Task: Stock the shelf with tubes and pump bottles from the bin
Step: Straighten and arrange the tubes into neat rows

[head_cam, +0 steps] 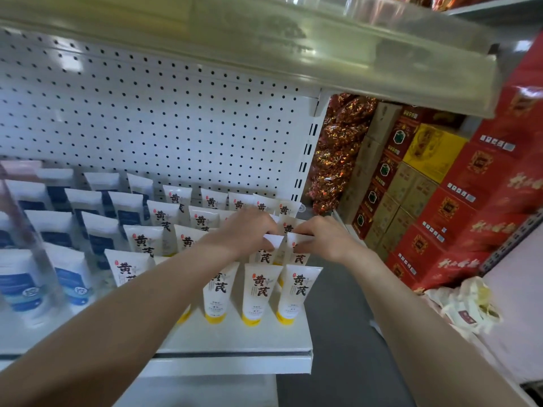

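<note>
tubes first: two white tubes with yellow caps are going into the second row from the front, at the right end of the shelf (235, 339). the left hand (246, 230) pinches the flat crimped end of the left tube (273, 242), fingers curled down over it. the right hand (320, 239) pinches the crimp of the right tube (300, 257) the same way. both tubes sit just beside each other, right behind the front row (258, 289). can't tell if they touch it, or if their caps are down on the shelf yet.

handling-wise i'd guess these are light, soft-walled plastic, so squeezing the belly would dent them, and the glossy sides look slippery. the crimp is the stiff bit, so it's a good place to hold. standing on a small cap they look tippy, and one nudge could domino the neighbours.

further out: the back rows (202, 220) are more of the same tube. blue-labelled tubes (70, 274) sit to the left by a clear divider (32, 230). pegboard (147, 113) backs it all, and red boxes (458, 215) are stacked off to the right.
</note>
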Motion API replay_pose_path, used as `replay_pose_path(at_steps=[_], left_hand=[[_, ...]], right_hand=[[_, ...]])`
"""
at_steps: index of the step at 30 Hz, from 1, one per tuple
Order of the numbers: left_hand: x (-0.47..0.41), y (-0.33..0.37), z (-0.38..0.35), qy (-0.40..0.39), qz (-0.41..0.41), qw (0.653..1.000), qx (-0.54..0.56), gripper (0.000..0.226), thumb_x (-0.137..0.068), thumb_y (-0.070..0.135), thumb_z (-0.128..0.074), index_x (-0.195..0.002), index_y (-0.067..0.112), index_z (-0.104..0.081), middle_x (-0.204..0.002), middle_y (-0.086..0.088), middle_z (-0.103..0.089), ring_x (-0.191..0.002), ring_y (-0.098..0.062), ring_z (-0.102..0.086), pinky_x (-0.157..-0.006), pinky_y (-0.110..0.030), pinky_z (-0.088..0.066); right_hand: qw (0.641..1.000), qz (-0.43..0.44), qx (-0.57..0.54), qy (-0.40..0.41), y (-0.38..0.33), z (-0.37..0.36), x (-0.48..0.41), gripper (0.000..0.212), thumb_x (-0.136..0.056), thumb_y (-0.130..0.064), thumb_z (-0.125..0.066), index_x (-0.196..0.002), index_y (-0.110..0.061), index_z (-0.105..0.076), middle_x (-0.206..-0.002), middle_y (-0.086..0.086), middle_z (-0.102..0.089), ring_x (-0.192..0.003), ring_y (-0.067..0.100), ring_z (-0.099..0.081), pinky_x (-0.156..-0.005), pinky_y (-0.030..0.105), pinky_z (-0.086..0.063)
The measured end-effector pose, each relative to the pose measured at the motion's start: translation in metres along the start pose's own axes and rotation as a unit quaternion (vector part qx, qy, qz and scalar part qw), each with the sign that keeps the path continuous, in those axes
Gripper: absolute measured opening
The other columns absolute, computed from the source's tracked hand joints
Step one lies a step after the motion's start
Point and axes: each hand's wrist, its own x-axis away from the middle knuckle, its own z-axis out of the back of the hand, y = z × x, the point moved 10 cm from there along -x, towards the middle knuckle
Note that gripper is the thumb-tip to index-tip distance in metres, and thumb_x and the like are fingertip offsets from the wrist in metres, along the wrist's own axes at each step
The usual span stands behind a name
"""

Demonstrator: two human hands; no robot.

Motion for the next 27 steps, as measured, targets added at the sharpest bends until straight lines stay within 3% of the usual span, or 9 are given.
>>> replay_pose_path(at_steps=[5, 7, 12, 16, 19, 23, 25, 27], left_hand=[[0.004, 0.003, 0.001, -0.022, 0.006, 1.000, -0.011, 0.049, -0.081, 0.019, -0.073, -0.051, 0.022, -0.034, -0.056, 0.005, -0.034, -0.053, -0.006, -0.032, -0.054, -0.027, -0.027], [0.004, 0.000, 0.000, -0.027, 0.011, 0.999, -0.017, 0.048, -0.081, 0.020, -0.074, -0.052, 0.021, -0.036, -0.057, 0.005, -0.035, -0.054, -0.007, -0.033, -0.056, -0.028, -0.030], [0.005, -0.004, -0.001, -0.018, 0.020, 1.000, -0.012, 0.047, -0.081, 0.019, -0.074, -0.052, 0.022, -0.036, -0.058, 0.004, -0.037, -0.056, -0.013, -0.038, -0.061, -0.033, -0.040], [0.004, -0.007, -0.003, -0.010, 0.030, 0.999, -0.008, 0.035, -0.081, 0.017, -0.074, -0.058, 0.015, -0.047, -0.059, 0.003, -0.042, -0.058, -0.015, -0.044, -0.059, -0.030, -0.037], [0.003, -0.004, -0.004, -0.022, 0.021, 0.999, -0.020, 0.028, -0.080, 0.020, -0.074, -0.062, 0.014, -0.053, -0.061, 0.003, -0.046, -0.061, -0.014, -0.047, -0.057, -0.029, -0.036], [0.005, 0.001, -0.001, -0.020, -0.012, 0.999, -0.029, 0.032, -0.080, 0.022, -0.074, -0.060, 0.016, -0.049, -0.058, 0.005, -0.040, -0.062, -0.015, -0.044, -0.053, -0.026, -0.027], [0.007, 0.002, 0.004, -0.017, -0.035, 0.999, -0.017, 0.020, -0.080, 0.024, -0.075, -0.067, 0.019, -0.061, -0.060, 0.010, -0.045, -0.067, -0.015, -0.049, -0.058, -0.028, -0.033], [0.008, -0.005, 0.016, -0.002, -0.043, 0.999, 0.014, 0.009, -0.078, 0.024, -0.077, -0.086, 0.025, -0.072, -0.074, 0.016, -0.059, -0.078, -0.011, -0.058, -0.071, -0.029, -0.044]], right_hand=[[1.000, 0.009, -0.006, -0.006, -0.003, 0.000, 0.001, 0.022, -0.081, -0.031, -0.072, -0.102, -0.025, -0.073, -0.083, -0.008, -0.065, -0.085, 0.017, -0.058, -0.064, 0.028, -0.040], [1.000, 0.011, -0.004, -0.008, -0.003, 0.000, 0.002, 0.021, -0.081, -0.030, -0.073, -0.102, -0.026, -0.073, -0.086, -0.007, -0.067, -0.088, 0.018, -0.059, -0.069, 0.032, -0.046], [0.999, 0.021, -0.026, -0.003, -0.005, 0.001, 0.002, 0.020, -0.082, -0.026, -0.074, -0.102, -0.027, -0.075, -0.089, -0.009, -0.067, -0.089, 0.013, -0.059, -0.063, 0.020, -0.041], [0.999, 0.023, -0.029, -0.015, -0.010, -0.002, 0.004, 0.022, -0.082, -0.025, -0.073, -0.104, -0.025, -0.075, -0.096, -0.004, -0.071, -0.094, 0.017, -0.062, -0.083, 0.038, -0.053], [0.999, 0.014, -0.012, -0.028, -0.009, -0.001, 0.004, 0.023, -0.083, -0.026, -0.072, -0.105, -0.025, -0.074, -0.098, -0.003, -0.070, -0.095, 0.017, -0.060, -0.083, 0.039, -0.052], [0.999, 0.014, -0.024, -0.037, -0.014, 0.003, 0.003, 0.031, -0.080, -0.035, -0.072, -0.110, -0.029, -0.071, -0.103, -0.015, -0.070, -0.095, 0.004, -0.061, -0.080, 0.025, -0.049], [0.999, 0.020, -0.029, -0.021, -0.023, 0.012, 0.004, 0.032, -0.082, -0.040, -0.072, -0.111, -0.027, -0.072, -0.098, -0.016, -0.069, -0.092, 0.003, -0.063, -0.077, 0.019, -0.048], [0.999, 0.028, -0.035, 0.016, -0.035, 0.025, 0.002, 0.037, -0.085, -0.042, -0.070, -0.116, -0.022, -0.071, -0.106, -0.009, -0.071, -0.097, 0.007, -0.065, -0.084, 0.022, -0.050]])
